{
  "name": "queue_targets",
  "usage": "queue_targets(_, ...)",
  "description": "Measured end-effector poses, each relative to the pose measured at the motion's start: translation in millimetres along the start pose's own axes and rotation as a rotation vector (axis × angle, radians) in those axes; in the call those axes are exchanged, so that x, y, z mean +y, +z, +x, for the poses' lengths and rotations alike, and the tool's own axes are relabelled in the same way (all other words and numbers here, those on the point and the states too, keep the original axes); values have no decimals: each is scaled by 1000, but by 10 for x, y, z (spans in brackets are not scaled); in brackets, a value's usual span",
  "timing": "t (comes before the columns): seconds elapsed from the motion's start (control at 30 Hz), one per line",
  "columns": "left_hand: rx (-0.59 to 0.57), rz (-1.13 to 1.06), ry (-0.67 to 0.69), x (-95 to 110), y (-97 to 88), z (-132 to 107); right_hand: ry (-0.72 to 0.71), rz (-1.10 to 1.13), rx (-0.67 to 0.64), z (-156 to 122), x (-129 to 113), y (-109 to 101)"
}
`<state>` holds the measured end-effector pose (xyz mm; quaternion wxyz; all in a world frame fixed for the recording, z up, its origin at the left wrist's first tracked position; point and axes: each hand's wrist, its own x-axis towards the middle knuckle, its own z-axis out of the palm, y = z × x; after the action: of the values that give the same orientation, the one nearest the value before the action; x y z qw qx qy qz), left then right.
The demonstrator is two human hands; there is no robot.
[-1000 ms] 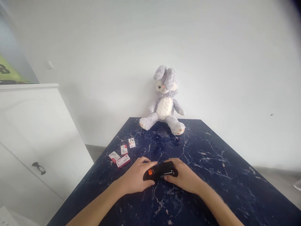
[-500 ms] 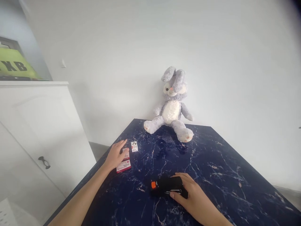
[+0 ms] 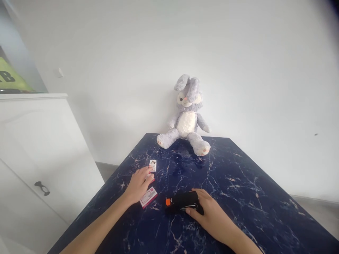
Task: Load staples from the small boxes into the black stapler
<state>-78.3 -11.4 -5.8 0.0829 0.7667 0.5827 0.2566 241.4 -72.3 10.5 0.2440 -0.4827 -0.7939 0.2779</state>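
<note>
My right hand (image 3: 209, 211) is wrapped round the back end of a black stapler (image 3: 182, 202), thumb on the near side and fingers over the far side. The stapler lies on the table with its orange tip pointing left. My left hand (image 3: 139, 184) lies low over a small red-and-white box (image 3: 150, 178), fingers stretched forward and partly hiding it. Its fingertips reach the near edge of a small white box (image 3: 153, 165) with a dark picture. Beside the wrist lies a larger red-and-white box (image 3: 148, 197), set at a slant.
A grey plush rabbit (image 3: 186, 120) sits at the far edge of the dark blue marbled table (image 3: 225, 183), against the white wall. A white cabinet (image 3: 39, 141) with a dark handle stands at the left, with a yellow-green item (image 3: 12, 77) on top.
My left hand has moved right and slightly nearer. The larger red-and-white box has shifted nearer and right and turned to a slant. The right hand still holds the stapler; the view has shifted a little.
</note>
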Motion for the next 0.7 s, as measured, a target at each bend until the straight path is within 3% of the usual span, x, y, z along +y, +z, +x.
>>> queue_targets(0.17,-276,-10,251,293,-181,-211,-24,-9,12,4,-1,8)
queue_targets(0.3,-313,-90,350,559,-154,-287,-10,9,7,13,17,16)
queue_targets(0.4,-224,-127,364,592,-42,-266,17,29,29,11,41,30)
queue_targets(0.47,-46,-117,330,492,32,-149,28,35,38,3,55,39)
queue_targets(0.53,194,-70,217,334,88,47,30,33,37,-5,62,45)
queue_targets(0.57,257,-46,152,254,109,157,28,30,36,-8,63,47)
queue_targets(0.63,228,-23,78,134,139,342,22,20,34,-11,61,46)
queue_targets(0.7,71,-55,74,104,155,423,14,13,35,-11,53,44)
